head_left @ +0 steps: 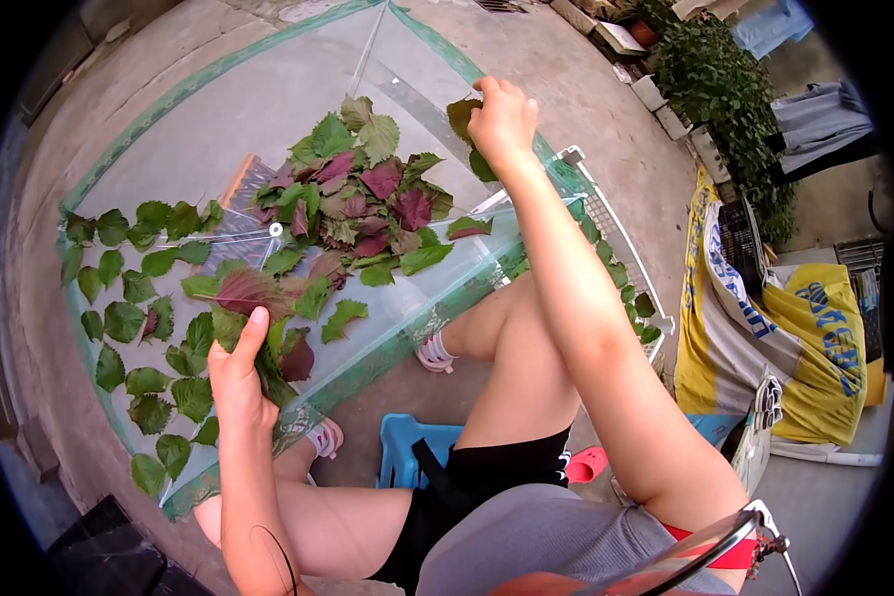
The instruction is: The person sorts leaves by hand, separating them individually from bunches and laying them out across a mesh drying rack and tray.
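Observation:
A pile of green and purple leaves (358, 204) lies on a green-edged mesh cover (209, 119). My left hand (243, 372) is closed round a bunch of leaves (253, 293) at the near side of the pile, thumb on top. Up at the right edge of the mesh, my right hand (505, 121) pinches a green leaf (462, 117), with another leaf edge showing just below it. Single green leaves (124, 320) are spread out flat over the left part of the mesh.
A white rack (631, 253) holding more leaves stands right of the mesh. Beneath me is a blue stool (399, 447), with a pink shoe (587, 464) beside it. Yellow and white sacks (815, 348), plants (720, 99) and hanging clothes (819, 124) are at the right.

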{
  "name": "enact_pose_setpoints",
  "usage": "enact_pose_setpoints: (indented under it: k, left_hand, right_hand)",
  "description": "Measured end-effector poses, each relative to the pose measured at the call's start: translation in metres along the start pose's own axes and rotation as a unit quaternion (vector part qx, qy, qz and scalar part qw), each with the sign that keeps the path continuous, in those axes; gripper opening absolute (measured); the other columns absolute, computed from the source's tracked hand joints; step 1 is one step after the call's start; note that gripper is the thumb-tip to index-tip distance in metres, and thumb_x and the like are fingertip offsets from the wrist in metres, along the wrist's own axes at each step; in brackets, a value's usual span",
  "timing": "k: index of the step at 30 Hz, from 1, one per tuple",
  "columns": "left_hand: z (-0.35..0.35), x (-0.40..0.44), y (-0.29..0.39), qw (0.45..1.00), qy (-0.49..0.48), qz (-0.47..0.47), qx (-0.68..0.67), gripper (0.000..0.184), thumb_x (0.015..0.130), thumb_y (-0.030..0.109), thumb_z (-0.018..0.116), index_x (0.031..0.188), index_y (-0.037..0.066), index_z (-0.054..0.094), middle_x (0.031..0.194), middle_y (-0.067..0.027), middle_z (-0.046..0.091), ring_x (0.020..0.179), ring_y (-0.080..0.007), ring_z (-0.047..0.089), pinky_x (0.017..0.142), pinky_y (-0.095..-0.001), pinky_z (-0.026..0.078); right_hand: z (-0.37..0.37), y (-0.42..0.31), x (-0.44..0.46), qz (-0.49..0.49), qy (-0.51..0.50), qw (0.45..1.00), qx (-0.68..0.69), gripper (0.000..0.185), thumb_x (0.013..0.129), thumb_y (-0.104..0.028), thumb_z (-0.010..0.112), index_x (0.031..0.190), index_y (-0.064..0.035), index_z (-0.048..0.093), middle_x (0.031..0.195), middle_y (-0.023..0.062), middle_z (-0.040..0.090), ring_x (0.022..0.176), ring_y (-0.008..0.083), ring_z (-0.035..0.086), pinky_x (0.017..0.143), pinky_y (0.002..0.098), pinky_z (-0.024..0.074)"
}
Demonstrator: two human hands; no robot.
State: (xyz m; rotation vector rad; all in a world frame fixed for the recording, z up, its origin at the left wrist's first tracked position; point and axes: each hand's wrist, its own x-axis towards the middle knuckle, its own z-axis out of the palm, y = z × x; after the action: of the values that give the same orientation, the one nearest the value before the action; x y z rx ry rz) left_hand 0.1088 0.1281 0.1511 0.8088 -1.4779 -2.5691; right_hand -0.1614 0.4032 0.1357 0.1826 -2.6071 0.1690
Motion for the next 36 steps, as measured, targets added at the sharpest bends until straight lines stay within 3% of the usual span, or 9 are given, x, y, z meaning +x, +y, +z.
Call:
enact_pose_setpoints:
  k: [5, 6, 12, 18, 21, 25, 28, 30, 36]
  left_hand:
    - [0.017, -0.001, 0.009, 0.999, 0.041, -0.01, -0.011, 0.019, 0.085, 0.014, 0.066, 0.1, 0.004, 0.058, 0.086, -0.0025, 0.064, 0.067, -0.01, 0.06, 0.059, -0.0242, 0.05]
    - [0.008, 0.001, 0.008, 1.0, 0.001, -0.011, -0.019, 0.027, 0.086, 0.009, 0.062, 0.111, 0.0, 0.055, 0.099, -0.0095, 0.064, 0.084, -0.0175, 0.064, 0.072, -0.0301, 0.054]
    - [0.002, 0.003, -0.005, 0.999, -0.035, 0.011, 0.016, 0.023, 0.085, 0.01, 0.066, 0.105, -0.001, 0.061, 0.097, -0.0069, 0.065, 0.085, -0.0136, 0.062, 0.076, -0.0274, 0.05]
    - [0.001, 0.004, -0.013, 0.994, -0.072, 0.029, 0.072, 0.023, 0.086, 0.011, 0.065, 0.106, 0.0, 0.062, 0.095, -0.003, 0.065, 0.081, -0.0087, 0.058, 0.073, -0.0242, 0.048]
    - [0.005, 0.002, -0.01, 0.99, -0.073, 0.025, 0.117, 0.022, 0.086, 0.012, 0.065, 0.105, 0.0, 0.063, 0.091, -0.003, 0.065, 0.08, -0.0088, 0.058, 0.073, -0.0238, 0.048]
    - [0.003, 0.004, -0.008, 0.987, -0.048, 0.017, 0.15, 0.02, 0.086, 0.011, 0.065, 0.103, 0.001, 0.065, 0.091, -0.0035, 0.065, 0.082, -0.0095, 0.058, 0.076, -0.0241, 0.047]
    - [0.0, 0.005, -0.008, 0.988, -0.04, 0.0, 0.147, 0.021, 0.086, 0.012, 0.065, 0.103, 0.001, 0.065, 0.09, -0.0037, 0.065, 0.078, -0.0086, 0.058, 0.071, -0.0227, 0.047]
    - [-0.002, 0.005, -0.01, 0.986, -0.034, 0.011, 0.166, 0.022, 0.086, 0.013, 0.066, 0.103, 0.001, 0.065, 0.09, -0.0038, 0.065, 0.077, -0.0082, 0.058, 0.07, -0.0224, 0.048]
    - [0.001, 0.002, -0.01, 0.986, -0.04, 0.009, 0.161, 0.021, 0.086, 0.013, 0.065, 0.103, 0.001, 0.065, 0.087, -0.0013, 0.064, 0.075, -0.0072, 0.056, 0.069, -0.0218, 0.047]
  right_hand:
    - [-0.013, -0.032, -0.005, -0.073, 0.089, 0.987, 0.109, 0.025, 0.076, -0.016, 0.067, 0.098, -0.0069, 0.063, 0.086, 0.0097, 0.062, 0.084, 0.0241, 0.059, 0.076, 0.0372, 0.0455]
    - [-0.022, -0.046, -0.01, -0.075, 0.083, 0.986, 0.12, 0.025, 0.076, -0.016, 0.067, 0.098, -0.0069, 0.063, 0.086, 0.0097, 0.062, 0.084, 0.0241, 0.059, 0.076, 0.0372, 0.0455]
    - [-0.083, -0.128, -0.071, -0.128, -0.335, 0.778, 0.516, 0.032, 0.085, -0.027, 0.066, 0.105, -0.0017, 0.063, 0.084, 0.0046, 0.062, 0.069, 0.0093, 0.053, 0.061, 0.0265, 0.0443]
    - [-0.08, -0.154, -0.104, -0.133, -0.376, 0.677, 0.619, 0.033, 0.076, -0.016, 0.072, 0.102, 0.0006, 0.063, 0.081, 0.0096, 0.065, 0.067, 0.0135, 0.057, 0.064, 0.0285, 0.0479]
    - [-0.083, -0.151, -0.094, -0.063, -0.379, 0.706, 0.595, 0.012, 0.075, -0.006, 0.069, 0.083, 0.0018, 0.066, 0.068, 0.0064, 0.065, 0.058, 0.0088, 0.056, 0.055, 0.0257, 0.0463]
    - [-0.092, -0.129, -0.075, -0.037, -0.355, 0.755, 0.55, 0.008, 0.08, -0.005, 0.068, 0.084, 0.0012, 0.065, 0.07, -0.0009, 0.064, 0.063, 0.0015, 0.052, 0.053, 0.0211, 0.0422]
    - [-0.104, -0.095, -0.059, -0.196, -0.115, 0.917, 0.327, 0.011, 0.075, -0.002, 0.067, 0.086, -0.0034, 0.066, 0.07, 0.0061, 0.063, 0.055, 0.0144, 0.057, 0.053, 0.0271, 0.0453]
    - [-0.111, -0.066, -0.052, -0.177, -0.054, 0.959, 0.214, 0.012, 0.074, -0.001, 0.064, 0.085, -0.0041, 0.067, 0.075, 0.0109, 0.063, 0.06, 0.0242, 0.061, 0.058, 0.0309, 0.0482]
    - [-0.117, -0.014, -0.034, -0.078, -0.127, 0.983, 0.109, 0.016, 0.073, -0.007, 0.067, 0.088, -0.0019, 0.069, 0.082, 0.018, 0.066, 0.068, 0.0303, 0.064, 0.065, 0.0353, 0.0503]
